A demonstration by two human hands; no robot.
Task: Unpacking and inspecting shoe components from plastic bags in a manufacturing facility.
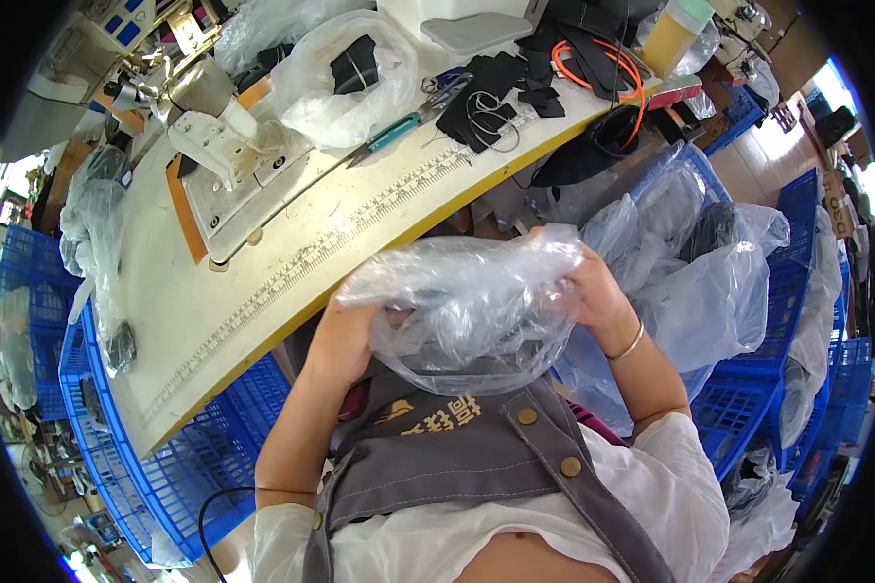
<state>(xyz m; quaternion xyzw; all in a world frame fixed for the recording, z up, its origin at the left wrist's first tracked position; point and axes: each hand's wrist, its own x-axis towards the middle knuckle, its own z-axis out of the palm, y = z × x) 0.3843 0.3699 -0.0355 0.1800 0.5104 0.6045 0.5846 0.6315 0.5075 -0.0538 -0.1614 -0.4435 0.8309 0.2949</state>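
A clear plastic bag (pixel 467 316) is stretched between my two hands in front of my grey apron, just off the table's near edge. My left hand (pixel 353 325) grips its left side, the fingers partly hidden behind the crumpled film. At the opposite side my right hand (pixel 598 291), with a bangle on the wrist, has its fingers closed on the bag's edge. Dark shapes show through the film, but I cannot tell whether they are inside the bag or behind it.
A sewing machine (pixel 209 131) stands on the white table (pixel 292 321), which has a printed ruler strip. Teal-handled scissors (pixel 394 134), black fabric pieces (pixel 478 97) and an orange cord (pixel 640 87) lie farther back. Blue crates (pixel 117 437) flank me; plastic bags (pixel 710 301) fill those at right.
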